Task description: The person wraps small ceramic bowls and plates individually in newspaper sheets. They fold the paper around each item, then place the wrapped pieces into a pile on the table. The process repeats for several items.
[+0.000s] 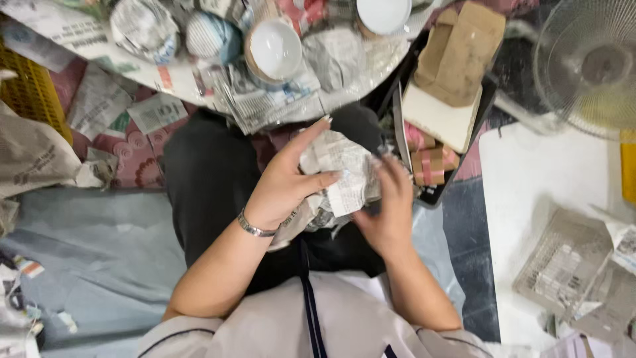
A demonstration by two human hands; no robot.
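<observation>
Sitting over a lap in black trousers point(212, 179), the person works above a grey-blue floor cloth point(99, 252), with a round tabletop spread with newspaper sheets point(265, 99) at the top of the view. On it stand a white bowl with a tan rim point(273, 50), open side up, and two newspaper-wrapped round bundles point(142, 30) beside it; another white bowl point(384, 14) is cut off by the top edge. Right of that lies a folded brown cardboard piece point(460, 50) on a flat white box point(440, 119), and under them pink-and-tan banded packs point(430, 162) in a dark tray, partly hidden. A wire-guard fan point(586, 66) is cropped at the right edge and blurred.

The crumpled newspaper-wrapped bundle point(341, 176) sits over the lap at frame centre, between both hands. Its long axis runs roughly from upper right to lower left, the loose paper tail pointing down-left under the wrist. What is inside cannot be seen; the paper hides it fully.

The left hand point(285, 185), wearing a silver metal bracelet point(255, 229), is closed on the bundle's left side, thumb pressed on the front and fingers extended up past it. The right hand point(387, 205) cups the bundle's right and lower side, fingers curled onto the paper; fingertips are motion-blurred, so exact contact is hard to make out.
</observation>
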